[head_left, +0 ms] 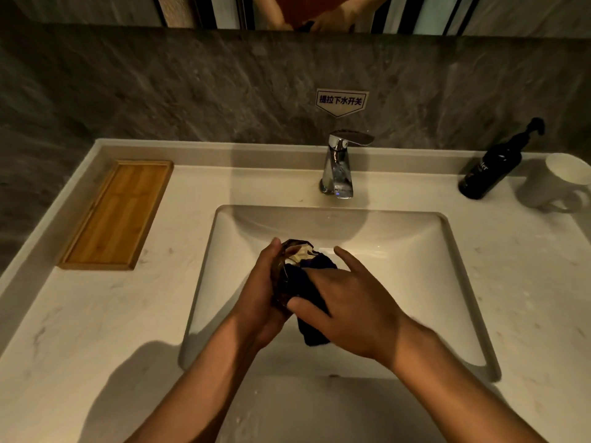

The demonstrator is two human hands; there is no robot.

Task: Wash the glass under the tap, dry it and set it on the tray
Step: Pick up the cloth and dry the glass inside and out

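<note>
Over the sink basin (415, 257), my left hand (256, 295) grips a faceted glass (295, 251) from its left side, tilted with its mouth facing away. My right hand (345, 298) presses a dark blue cloth (308, 282) against the glass; part of the cloth is stuffed at the glass and its tail hangs below my fingers. Much of the glass is hidden by the cloth and both hands. The chrome tap (339, 167) stands behind the basin with no water running. A wooden tray (118, 212) lies bare on the counter at the left.
A dark pump bottle (492, 167) and a white mug (556, 183) stand at the counter's back right. A sign with printed characters (341, 101) is stuck on the grey stone wall above the tap. Water drops lie on the front counter edge.
</note>
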